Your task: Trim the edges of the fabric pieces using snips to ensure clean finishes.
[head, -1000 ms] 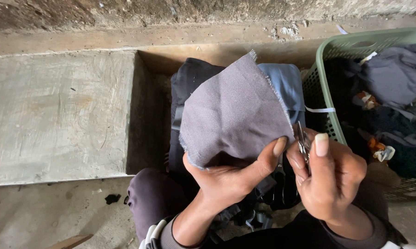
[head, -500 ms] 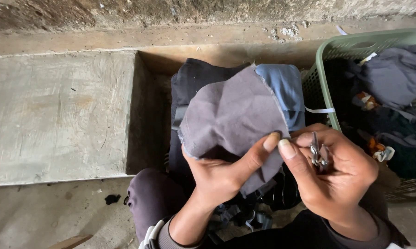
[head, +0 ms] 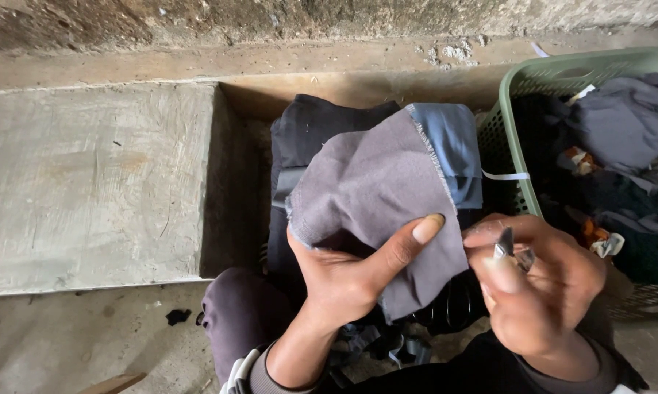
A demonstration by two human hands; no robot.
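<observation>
My left hand grips a grey piece of cloth from below, thumb pressed on its lower right part. The cloth has a frayed right edge and stands spread out in front of me. My right hand is closed around small metal thread snips, their pointed tip poking up between my fingers just right of the cloth's edge. Behind the cloth lie a blue fabric piece and a dark folded garment.
A green plastic basket at the right holds several dark and grey garments. A concrete slab fills the left, with a recessed channel beside it. Dusty concrete floor lies at the lower left. My knee in dark trousers is below.
The cloth has been turned and spread out flatter, with its frayed edge to the right. My right hand moved down and right a little, still holding the snips.
</observation>
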